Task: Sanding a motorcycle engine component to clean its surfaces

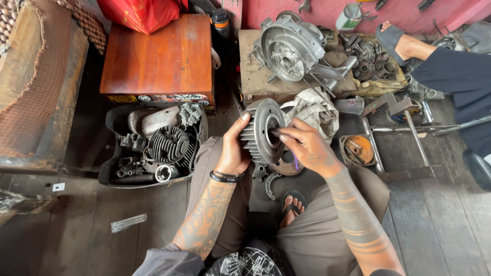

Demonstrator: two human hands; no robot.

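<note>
Above the lap, at the scene's centre, a finned cylinder [262, 132] is gripped on edge by the closed fingers of the left hand [233, 151], so its bore is turned toward the right hand [305, 144], whose fingertips are pinched at the opening.

**Plank floor and its load**

Dark, worn wooden floorboards [450, 225] throughout. Far left: rusty mesh-covered block [36, 82]. Beside it, a red-brown wooden box [163, 56]. Nearer, a black tray [110, 174] full of engine parts, finned cylinder among them. Far centre: low wooden board [250, 71] bearing an engine casing [286, 51]. Right: orange round part [358, 149], metal stand [404, 128]. Near left: small metal strip [128, 223].
</note>
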